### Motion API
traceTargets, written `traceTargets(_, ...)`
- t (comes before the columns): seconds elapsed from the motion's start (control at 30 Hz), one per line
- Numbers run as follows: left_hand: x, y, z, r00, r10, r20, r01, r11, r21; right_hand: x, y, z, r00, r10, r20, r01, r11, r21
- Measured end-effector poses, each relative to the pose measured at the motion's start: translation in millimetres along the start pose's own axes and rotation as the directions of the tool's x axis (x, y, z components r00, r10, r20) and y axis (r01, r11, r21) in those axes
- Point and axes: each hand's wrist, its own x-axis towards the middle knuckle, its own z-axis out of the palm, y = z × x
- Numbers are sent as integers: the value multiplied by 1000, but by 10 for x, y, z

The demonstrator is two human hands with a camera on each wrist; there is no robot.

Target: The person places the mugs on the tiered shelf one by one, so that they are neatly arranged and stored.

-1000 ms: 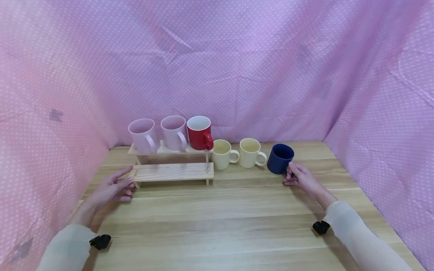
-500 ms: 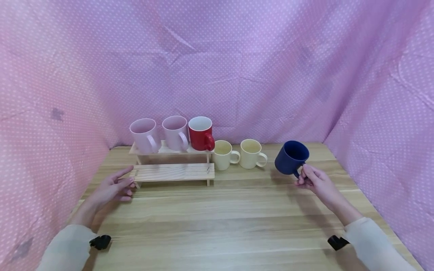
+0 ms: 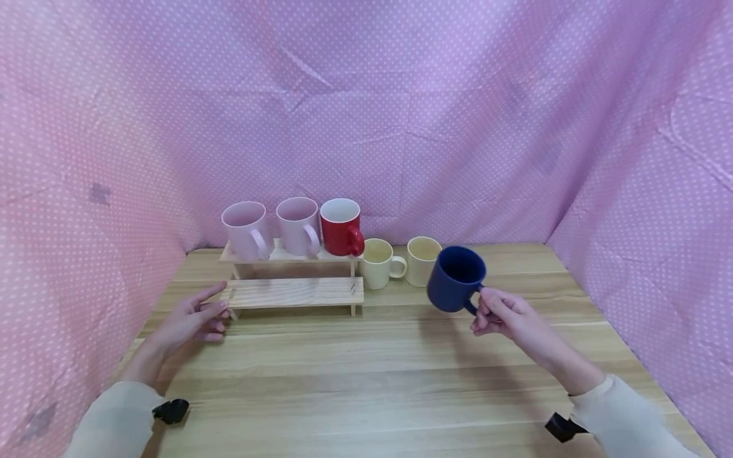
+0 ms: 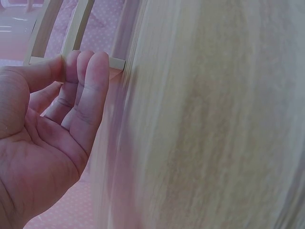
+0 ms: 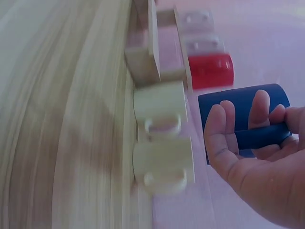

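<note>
The right hand (image 3: 506, 315) is pinching the handle (image 3: 471, 308) of the blue mug (image 3: 452, 283), thumb and fingers clamped together on it. The mug is hanging above the desk (image 3: 366, 388), in front of the right cream mug (image 3: 420, 262); in the head view it is covering that mug's handle, while in the right wrist view the two are showing apart. Good handling is probably depending on three points: (a) keeping the pinch firm, since the mug's body is hanging wholly to one side of the fingers and its weight is likely twisting the grip; (b) keeping the mug near upright, as it is leaning only slightly, if at all; (c) keeping its base clear of the right cream mug and the left cream mug (image 3: 375, 270), which a brush could be shifting.

The left hand (image 3: 186, 321) is touching the left end of the lower board (image 3: 294, 292); whether it is gripping or merely resting there, one cannot tell. Light contact is probably serving best, as a push could be shaking the two pink mugs (image 3: 246, 238) and the red mug (image 3: 339, 235) standing on the upper board (image 3: 279, 249).

Pose: the right forearm is slanting forward and leftward from the lower right, the back of the hand facing the head camera. The left forearm is mirroring it, fingers pointing toward the boards.
</note>
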Motion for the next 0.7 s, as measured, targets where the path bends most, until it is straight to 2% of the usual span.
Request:
traceTargets(0.23, -52, -32, -9, 1000, -18, -14, 18, 1000, -2, 370, 23, 538, 995, 97, 36, -97, 995, 4)
traceTargets(0.37, -52, -40, -14, 999, -28, -27, 28, 1000, 2, 629, 33, 887, 991, 118, 64, -120, 992, 42)
traceTargets(0.7, -1, 9, -6, 1000, -16, -10, 16, 1000, -5, 1227, 33, 1725, 980, 143, 141, -156, 984, 86)
